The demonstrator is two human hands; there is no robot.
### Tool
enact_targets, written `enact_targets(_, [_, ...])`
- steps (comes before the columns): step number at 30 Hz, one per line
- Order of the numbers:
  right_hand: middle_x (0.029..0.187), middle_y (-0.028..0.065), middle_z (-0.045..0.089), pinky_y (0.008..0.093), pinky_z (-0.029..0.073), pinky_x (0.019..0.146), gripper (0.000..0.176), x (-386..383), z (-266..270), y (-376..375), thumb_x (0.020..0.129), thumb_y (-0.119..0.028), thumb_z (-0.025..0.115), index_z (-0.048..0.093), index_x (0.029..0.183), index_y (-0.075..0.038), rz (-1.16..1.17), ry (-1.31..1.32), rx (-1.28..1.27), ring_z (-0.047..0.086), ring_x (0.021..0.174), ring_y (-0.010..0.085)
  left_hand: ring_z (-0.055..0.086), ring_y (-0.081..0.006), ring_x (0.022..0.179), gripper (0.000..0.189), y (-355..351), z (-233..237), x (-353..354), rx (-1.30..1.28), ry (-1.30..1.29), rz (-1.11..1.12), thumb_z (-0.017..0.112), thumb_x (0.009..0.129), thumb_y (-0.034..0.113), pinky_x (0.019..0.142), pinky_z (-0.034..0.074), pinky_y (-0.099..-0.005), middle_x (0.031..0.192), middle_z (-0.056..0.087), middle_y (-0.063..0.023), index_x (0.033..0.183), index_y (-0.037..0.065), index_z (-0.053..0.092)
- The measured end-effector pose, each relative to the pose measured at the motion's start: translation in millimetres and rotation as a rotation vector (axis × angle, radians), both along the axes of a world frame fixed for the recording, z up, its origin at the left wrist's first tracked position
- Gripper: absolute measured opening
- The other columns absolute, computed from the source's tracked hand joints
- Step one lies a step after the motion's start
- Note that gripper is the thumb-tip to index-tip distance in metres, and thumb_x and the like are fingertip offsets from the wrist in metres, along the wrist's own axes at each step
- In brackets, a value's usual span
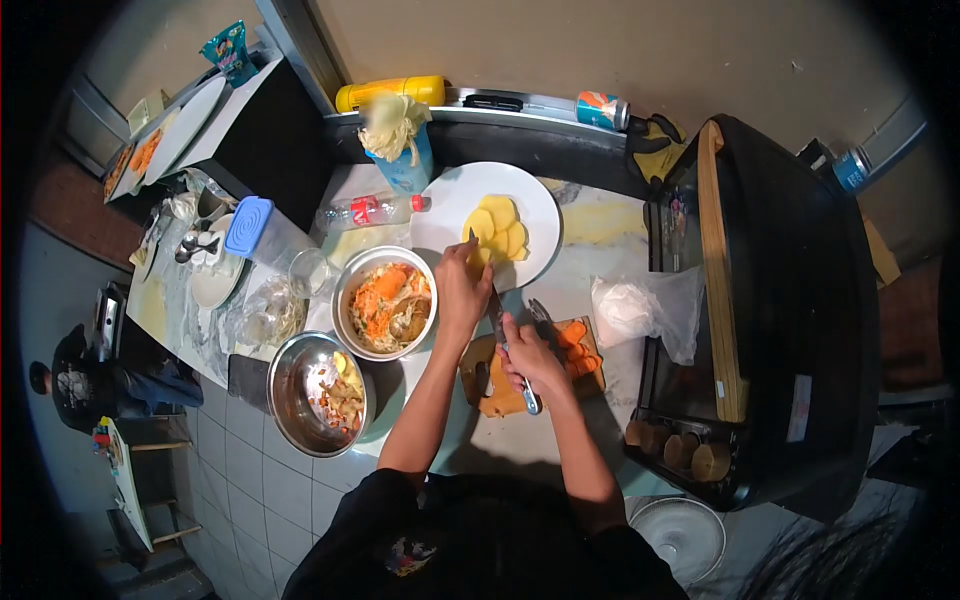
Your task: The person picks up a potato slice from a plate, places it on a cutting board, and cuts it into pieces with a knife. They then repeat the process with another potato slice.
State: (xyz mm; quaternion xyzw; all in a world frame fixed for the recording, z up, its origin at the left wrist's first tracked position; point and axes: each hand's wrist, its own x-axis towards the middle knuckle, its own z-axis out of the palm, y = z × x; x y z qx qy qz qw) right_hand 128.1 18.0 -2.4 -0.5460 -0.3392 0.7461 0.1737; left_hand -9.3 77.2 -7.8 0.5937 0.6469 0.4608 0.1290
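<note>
My right hand is wrapped round the handle of a knife, whose blade points up toward the white plate. My left hand reaches over the near edge of the plate, its fingers at yellow slices and near the knife tip. Whether it holds a slice is hard to tell. Under and beside my right hand lies a wooden cutting board with orange carrot pieces. A white bowl of shredded orange and pale food stands left of my left wrist.
A steel bowl with peelings stands at the front left. Behind are a plastic bottle and a blue-lidded container. A plastic bag of white powder lies beside a black oven. Another person is far left.
</note>
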Motion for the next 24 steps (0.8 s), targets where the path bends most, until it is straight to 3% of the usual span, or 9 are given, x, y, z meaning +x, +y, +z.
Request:
enact_targets(5, [0.049,-0.0019,0.032,0.0276,0.03,0.033,0.057,-13,-4,35,0.098,-0.056,0.032,0.037,0.069,-0.007,0.035,-0.018,0.014,0.033,0.035,0.0101,0.061,-0.0427,0.088,0.038,44,-5,-19,-0.105,0.072,0.078,0.075,0.069,0.007,0.079,0.05,-0.0454,0.094,0.062,-0.0264,0.104,-0.004,0.064])
enact_targets(8, [0.049,-0.0005,0.035,0.0282,0.033,0.032,0.056,-14,-5,48,0.1,-0.051,0.029,0.038,0.067,-0.006,0.022,-0.034,0.071,0.036,0.034,0.0109,0.065,-0.0389,0.087,0.039,68,-15,-42,-0.079,0.118,0.088,0.077,0.069,0.01,0.077,0.052,-0.042,0.09,0.066,-0.024,0.104,-0.002,0.065])
enact_targets(11, [0.049,-0.0027,0.032,0.0275,0.03,0.033,0.056,-9,-1,48,0.099,-0.054,0.032,0.037,0.067,-0.008,-0.007,-0.021,0.076,0.033,0.035,0.0096,0.066,-0.0378,0.086,0.038,86,-20,-59,-0.069,0.168,0.106,0.077,0.069,0.011,0.076,0.052,-0.0419,0.092,0.066,-0.0249,0.102,-0.003,0.066])
enact_targets(13, [0.049,-0.0029,0.033,0.0272,0.03,0.033,0.057,-3,2,43,0.099,-0.055,0.031,0.037,0.067,-0.008,-0.011,-0.031,0.066,0.033,0.036,0.0092,0.066,-0.0373,0.089,0.04,94,-22,-67,-0.296,0.151,0.014,0.079,0.067,0.012,0.077,0.052,-0.042,0.096,0.065,-0.0245,0.102,-0.003,0.065])
enact_targets(16, [0.049,-0.0029,0.033,0.0267,0.028,0.033,0.058,7,-3,29,0.097,-0.058,0.032,0.038,0.067,-0.008,-0.074,-0.021,0.077,0.033,0.036,0.0089,0.064,-0.0394,0.091,0.039,101,-25,-67,-0.4,0.275,-0.006,0.08,0.067,0.017,0.082,0.051,-0.0429,0.092,0.067,-0.0227,0.1,0.001,0.066])
enact_targets(24, [0.048,-0.0028,0.032,0.0257,0.028,0.031,0.059,54,10,-39,0.096,-0.059,0.036,0.039,0.068,-0.007,-0.174,-0.058,0.109,0.031,0.033,0.0087,0.065,-0.0354,0.091,0.042,90,-8,-65,-0.316,0.385,-0.042,0.082,0.065,0.018,0.079,0.052,-0.0421,0.096,0.065,-0.0209,0.101,0.001,0.066])
